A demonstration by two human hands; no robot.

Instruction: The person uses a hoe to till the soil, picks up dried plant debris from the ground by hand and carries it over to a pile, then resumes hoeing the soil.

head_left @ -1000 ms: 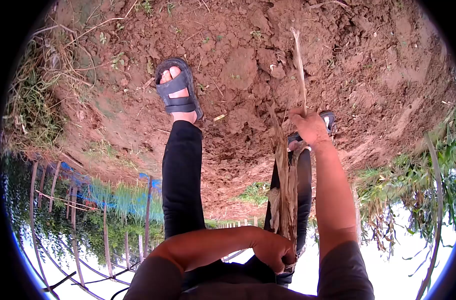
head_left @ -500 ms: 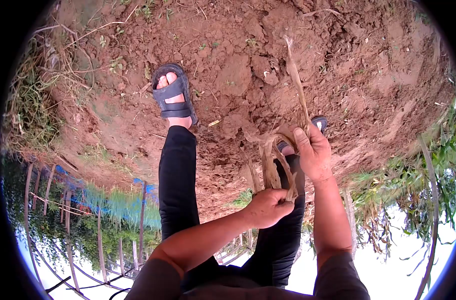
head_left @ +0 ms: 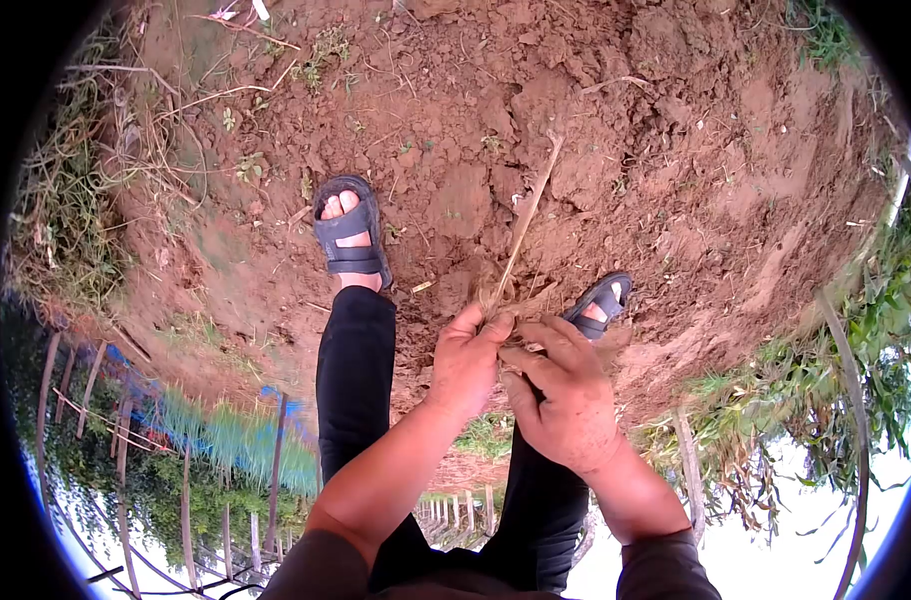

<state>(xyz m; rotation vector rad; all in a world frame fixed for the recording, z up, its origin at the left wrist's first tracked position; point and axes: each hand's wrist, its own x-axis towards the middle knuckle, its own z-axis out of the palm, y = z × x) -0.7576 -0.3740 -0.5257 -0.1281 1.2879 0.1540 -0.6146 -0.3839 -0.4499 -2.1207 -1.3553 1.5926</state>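
A long, dry brown plant stalk (head_left: 532, 215) slants up and away over the soil from between my two hands. My left hand (head_left: 466, 368) pinches its lower end, thumb pressed against the fingers. Close beside it, my right hand (head_left: 568, 400) has its fingers curled over papery dry leaves (head_left: 536, 303) on the same stalk. The fingertips of both hands nearly meet, and part of the dry leaves is hidden beneath them. Dirt spots mark the back of my right hand.
Bare, clumpy reddish soil (head_left: 666, 200) spreads ahead. My sandalled feet stand apart, the left sandal (head_left: 353, 225) and the right sandal (head_left: 601, 300). Cut grass and stems (head_left: 71, 190) lie at left; wooden posts (head_left: 278, 470) and leafy plants (head_left: 776, 400) border the sides.
My left hand has moved up and left, and my right hand down and left, bringing them side by side. The stalk has shifted left and leans more; the leaves are now bunched between the hands.
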